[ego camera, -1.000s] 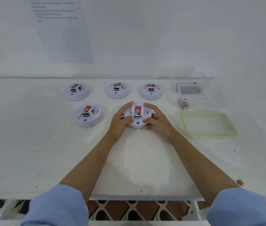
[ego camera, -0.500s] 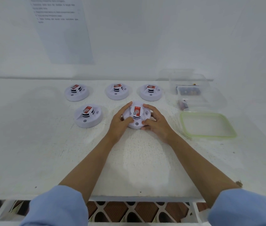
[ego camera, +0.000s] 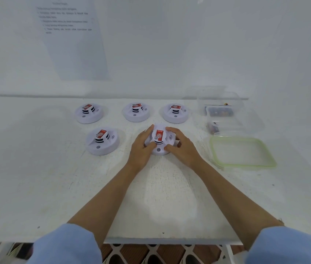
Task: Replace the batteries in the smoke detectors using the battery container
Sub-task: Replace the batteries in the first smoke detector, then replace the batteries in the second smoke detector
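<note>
Several white round smoke detectors with red labels lie on the white table (ego camera: 36, 178). The front middle smoke detector (ego camera: 159, 141) is gripped from both sides: my left hand (ego camera: 141, 149) curls round its left rim, my right hand (ego camera: 181, 147) round its right rim. Another detector (ego camera: 102, 141) sits to the left. Three more stand in a back row: left (ego camera: 88, 113), middle (ego camera: 136, 112), right (ego camera: 175, 113). A clear battery container (ego camera: 220, 109) with batteries inside stands at the back right.
A clear lid with a green rim (ego camera: 243, 152) lies right of my hands. A second clear container (ego camera: 232, 124) sits behind it. A printed sheet (ego camera: 70, 39) hangs on the wall. The table's front edge runs near my sleeves.
My hands shifted slightly on the front detector, the right fingers moving over its top edge. The detector stays in the same place on the table.
</note>
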A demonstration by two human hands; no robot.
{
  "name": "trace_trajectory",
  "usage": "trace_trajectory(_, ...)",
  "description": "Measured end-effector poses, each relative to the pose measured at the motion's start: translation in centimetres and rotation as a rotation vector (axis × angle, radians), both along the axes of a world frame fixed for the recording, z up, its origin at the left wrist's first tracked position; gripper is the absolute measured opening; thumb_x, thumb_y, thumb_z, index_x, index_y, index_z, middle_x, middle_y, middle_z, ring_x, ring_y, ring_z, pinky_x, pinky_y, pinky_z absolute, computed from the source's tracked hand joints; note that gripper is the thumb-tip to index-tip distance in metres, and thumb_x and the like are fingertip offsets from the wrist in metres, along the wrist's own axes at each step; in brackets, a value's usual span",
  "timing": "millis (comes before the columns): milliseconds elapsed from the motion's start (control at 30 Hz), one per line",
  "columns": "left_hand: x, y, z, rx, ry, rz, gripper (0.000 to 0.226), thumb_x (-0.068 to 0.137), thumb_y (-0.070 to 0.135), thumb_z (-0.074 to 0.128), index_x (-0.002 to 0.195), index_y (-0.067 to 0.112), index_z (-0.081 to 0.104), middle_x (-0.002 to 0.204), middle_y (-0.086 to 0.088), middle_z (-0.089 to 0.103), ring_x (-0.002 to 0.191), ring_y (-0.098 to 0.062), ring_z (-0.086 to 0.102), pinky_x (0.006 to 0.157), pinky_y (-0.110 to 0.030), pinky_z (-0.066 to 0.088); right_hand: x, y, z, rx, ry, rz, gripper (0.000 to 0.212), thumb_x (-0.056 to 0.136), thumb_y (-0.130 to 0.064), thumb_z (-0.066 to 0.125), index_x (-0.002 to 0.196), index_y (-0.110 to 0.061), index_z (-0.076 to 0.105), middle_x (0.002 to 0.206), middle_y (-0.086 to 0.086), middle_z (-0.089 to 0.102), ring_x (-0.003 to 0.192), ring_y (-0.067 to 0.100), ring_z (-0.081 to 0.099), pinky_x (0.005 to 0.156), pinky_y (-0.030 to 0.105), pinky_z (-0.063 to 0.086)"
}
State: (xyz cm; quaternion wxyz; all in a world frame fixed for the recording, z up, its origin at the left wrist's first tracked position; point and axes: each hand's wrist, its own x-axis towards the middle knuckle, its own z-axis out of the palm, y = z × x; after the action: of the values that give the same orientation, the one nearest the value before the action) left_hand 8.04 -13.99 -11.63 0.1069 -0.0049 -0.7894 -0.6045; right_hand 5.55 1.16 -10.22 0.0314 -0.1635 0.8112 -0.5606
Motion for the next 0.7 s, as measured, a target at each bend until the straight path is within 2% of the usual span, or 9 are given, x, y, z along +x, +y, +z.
trace_trajectory(100,-0.4,0.2,-0.1,-0.05,-0.034,0.012,0.049,0.094,0.011,0.047,0.141,0.018,0.035,0.144,-0.002,0.041,0.126,-0.011,0.039,0.101,-0.022,0.031,-0.3,0.0,-0.3,0.039,-0.015,0.002,0.055,0.084,-0.01,0.062,0.134,-0.02,0.042,0.127,0.001,0.053,0.105,0.012,0.053,0.085,0.016,0.043)
trace_trajectory(200,-0.9,0.3,0.0,-0.066,-0.082,0.01,0.047,0.095,0.012,0.046,0.141,0.018,0.035,0.144,-0.003,0.039,0.131,-0.018,0.037,0.105,-0.027,0.029,-0.5,0.0,-0.5,0.069,-0.033,0.006,0.055,0.086,-0.011,0.061,0.136,-0.017,0.04,0.134,0.003,0.049,0.114,0.014,0.05,0.094,0.022,0.04)
trace_trajectory(333,-1.3,0.3,0.1,-0.108,-0.143,0.018,0.044,0.097,0.014,0.043,0.14,0.018,0.035,0.144,-0.004,0.039,0.131,-0.02,0.036,0.1,-0.023,0.027,-0.7,0.0,-0.7,0.094,-0.062,0.009,0.055,0.086,-0.014,0.061,0.137,-0.017,0.039,0.138,0.007,0.047,0.123,0.022,0.048,0.105,0.035,0.04)
trace_trajectory(600,-1.5,0.3,1.0,-0.043,-0.214,0.02,0.047,0.095,0.018,0.048,0.141,0.02,0.035,0.148,-0.005,0.032,0.135,-0.022,0.032,0.111,-0.037,0.027,-0.8,0.4,0.1,0.138,-0.069,0.009,0.056,0.086,-0.02,0.062,0.137,-0.021,0.039,0.14,0.003,0.038,0.129,0.019,0.036,0.11,0.038,0.033)
trace_trajectory(700,-2.4,0.0,2.3,-0.019,-0.195,0.059,0.046,0.093,0.014,0.049,0.137,0.025,0.04,0.147,-0.003,0.033,0.132,-0.017,0.033,0.101,-0.028,0.029,-1.8,0.7,1.3,0.106,-0.062,-0.018,0.053,0.087,-0.026,0.059,0.136,-0.027,0.038,0.138,-0.002,0.037,0.126,0.016,0.036,0.108,0.035,0.032)
